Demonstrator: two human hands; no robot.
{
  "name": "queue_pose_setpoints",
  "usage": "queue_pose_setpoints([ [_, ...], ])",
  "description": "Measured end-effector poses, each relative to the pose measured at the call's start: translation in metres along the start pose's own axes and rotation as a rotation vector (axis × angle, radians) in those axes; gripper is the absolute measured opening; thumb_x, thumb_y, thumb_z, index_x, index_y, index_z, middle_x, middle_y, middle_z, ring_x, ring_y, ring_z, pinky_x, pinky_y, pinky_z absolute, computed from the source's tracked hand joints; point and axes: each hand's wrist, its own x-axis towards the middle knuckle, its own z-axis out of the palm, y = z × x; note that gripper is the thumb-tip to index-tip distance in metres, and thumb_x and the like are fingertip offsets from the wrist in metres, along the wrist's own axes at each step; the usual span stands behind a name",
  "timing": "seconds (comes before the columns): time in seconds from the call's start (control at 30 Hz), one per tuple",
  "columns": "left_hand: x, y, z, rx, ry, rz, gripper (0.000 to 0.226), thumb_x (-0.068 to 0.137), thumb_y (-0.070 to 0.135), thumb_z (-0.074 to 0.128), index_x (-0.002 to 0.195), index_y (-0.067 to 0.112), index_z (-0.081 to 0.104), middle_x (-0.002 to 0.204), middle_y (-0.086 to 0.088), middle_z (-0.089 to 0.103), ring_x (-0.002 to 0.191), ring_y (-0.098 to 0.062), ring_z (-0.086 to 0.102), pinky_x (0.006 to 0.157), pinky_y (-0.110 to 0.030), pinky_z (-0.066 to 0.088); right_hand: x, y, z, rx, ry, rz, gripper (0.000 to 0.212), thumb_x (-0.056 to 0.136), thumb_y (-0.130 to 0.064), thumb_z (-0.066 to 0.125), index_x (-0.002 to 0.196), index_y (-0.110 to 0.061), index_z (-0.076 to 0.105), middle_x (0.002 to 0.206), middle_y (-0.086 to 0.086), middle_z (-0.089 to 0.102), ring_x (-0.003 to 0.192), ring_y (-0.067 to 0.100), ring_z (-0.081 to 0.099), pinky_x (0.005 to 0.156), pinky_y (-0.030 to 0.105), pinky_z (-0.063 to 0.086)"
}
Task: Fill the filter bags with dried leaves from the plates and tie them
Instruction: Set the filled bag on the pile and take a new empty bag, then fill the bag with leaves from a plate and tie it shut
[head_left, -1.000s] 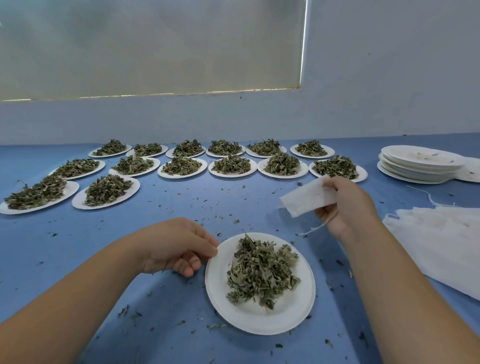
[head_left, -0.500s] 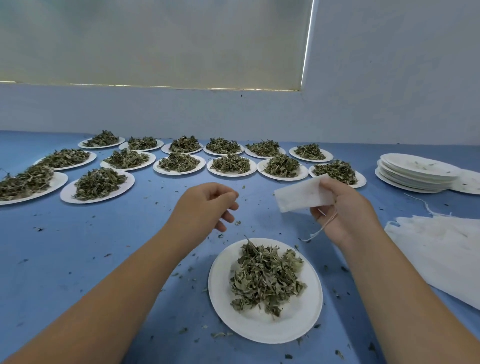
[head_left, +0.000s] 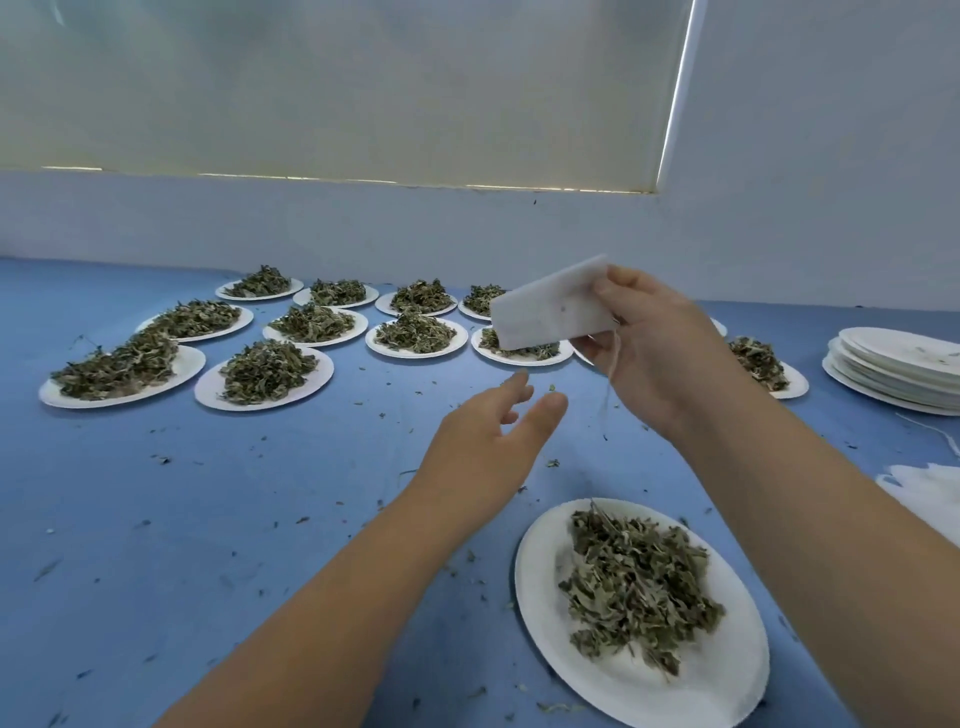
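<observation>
Fingers of the right hand (head_left: 660, 358) pinch a flat white rectangular paper filter bag (head_left: 545, 312), raised and tilted above the matte blue surface (head_left: 260, 519), with its thin drawstring (head_left: 609, 384) dangling past the palm. Left hand (head_left: 488, 441) hovers just below, fingers loose and spread, holding nothing. Beside the right forearm sits a round white paper plate (head_left: 540, 613) heaped with crinkly grey-green dried leaves (head_left: 634, 587). Further back, rows of similar leaf-laden plates (head_left: 208, 389); far right, a stack of bare white plates (head_left: 904, 369) and a soft pile of white bags (head_left: 930, 499). Leaf crumbs (head_left: 553, 462) speckle the surface.
</observation>
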Motion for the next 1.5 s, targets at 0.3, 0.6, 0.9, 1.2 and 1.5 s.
queue_pose_setpoints([
  [0.3, 0.011, -0.006, -0.022, -0.502, 0.294, -0.207, 0.007, 0.092, 0.033, 0.058, 0.092, 0.03, 0.064, 0.1, 0.002, 0.072, 0.093, -0.016, 0.069, 0.089, -0.04, 0.055, -0.006, 0.047, 0.026, -0.485, -0.111, 0.218, 0.014, 0.088, -0.013, 0.06, 0.076, -0.013, 0.066, 0.067, -0.002, 0.068, 0.068, 0.012, 0.065, 0.065, 0.027, 0.048],
  [0.6, 0.014, -0.002, -0.031, -0.212, 0.482, -0.061, 0.033, 0.097, 0.012, 0.033, 0.126, 0.023, 0.043, 0.106, -0.002, 0.058, 0.071, -0.016, 0.069, 0.06, -0.035, 0.058, -0.007, 0.034, 0.012, -0.943, -0.133, -0.034, 0.006, 0.087, -0.025, 0.063, 0.084, -0.023, 0.068, 0.083, -0.005, 0.07, 0.075, 0.009, 0.067, 0.069, 0.031, 0.053],
  [0.9, 0.009, -0.009, -0.034, 0.719, 0.088, 0.117, 0.019, 0.098, 0.024, 0.038, 0.081, 0.023, 0.044, 0.076, 0.003, 0.046, 0.074, -0.021, 0.048, 0.056, -0.031, 0.036, -0.018, 0.04, 0.002, -0.984, -0.227, -0.139, 0.032, 0.086, -0.023, 0.062, 0.113, -0.037, 0.053, 0.07, -0.009, 0.061, 0.048, -0.002, 0.049, 0.043, 0.012, 0.038],
  [1.2, 0.003, -0.006, -0.019, 0.713, -0.053, 0.234, 0.022, 0.098, 0.038, 0.042, 0.097, 0.024, 0.059, 0.087, 0.005, 0.051, 0.081, -0.016, 0.05, 0.065, -0.03, 0.04, -0.028, 0.041, -0.037, -1.108, -0.316, -0.064, 0.006, 0.083, -0.023, 0.068, 0.079, -0.028, 0.065, 0.059, -0.012, 0.06, 0.051, 0.005, 0.045, 0.049, 0.017, 0.037],
  [1.5, -0.004, -0.004, -0.011, 0.638, 0.042, 0.195, 0.017, 0.095, 0.036, 0.047, 0.088, 0.026, 0.059, 0.088, 0.01, 0.056, 0.08, -0.01, 0.052, 0.067, -0.028, 0.042, -0.035, 0.045, -0.038, -1.003, -0.283, -0.153, 0.011, 0.086, -0.031, 0.065, 0.095, -0.035, 0.062, 0.064, -0.01, 0.061, 0.059, 0.003, 0.056, 0.056, 0.012, 0.042],
])
